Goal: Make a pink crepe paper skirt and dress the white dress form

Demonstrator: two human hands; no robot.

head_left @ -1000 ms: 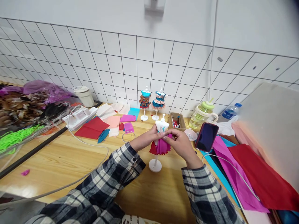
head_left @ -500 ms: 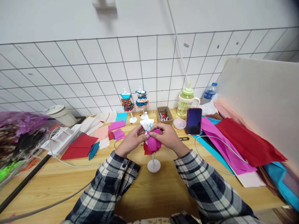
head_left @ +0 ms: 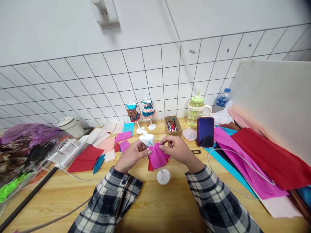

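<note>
Pinching magenta fabric (head_left: 158, 157) from either side, left hand (head_left: 132, 156) and right hand (head_left: 179, 150), white mannequin (head_left: 146, 139) between

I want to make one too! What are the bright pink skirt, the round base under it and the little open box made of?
Magenta skirt: probably thin cloth, maybe crepe paper; it looks matte, with soft folds.
Round white base: likely plastic, as it looks smooth and molded.
Small open box: seems to be cardboard, dull brown with thin, straight walls.
</note>
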